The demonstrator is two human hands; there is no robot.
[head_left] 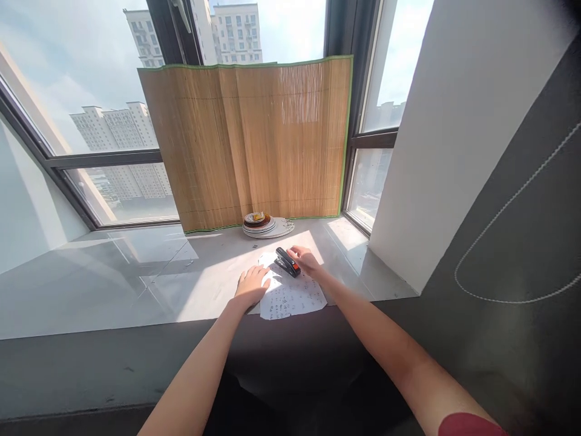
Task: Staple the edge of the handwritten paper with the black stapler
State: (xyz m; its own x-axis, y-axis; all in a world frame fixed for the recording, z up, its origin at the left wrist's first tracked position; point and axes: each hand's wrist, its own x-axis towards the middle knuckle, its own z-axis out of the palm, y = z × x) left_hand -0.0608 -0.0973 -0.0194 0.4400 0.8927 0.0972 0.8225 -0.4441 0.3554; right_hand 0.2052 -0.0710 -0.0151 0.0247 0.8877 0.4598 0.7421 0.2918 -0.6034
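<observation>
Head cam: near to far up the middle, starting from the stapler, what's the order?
Stapler → stack of plates → slatted mat → high-rise buildings outside the window.

Bright sunlight ahead, hard shadows (stretched edges)

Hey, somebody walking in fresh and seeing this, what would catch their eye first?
Probably the big tan slatted mat with green edging, standing against the window behind the sill. Next, in front of it, the black stapler with its orange patch, over the handwritten sheet, with the right hand at it and the left hand at the sheet's left side. Then the stacked plates at the mat's foot.
</observation>
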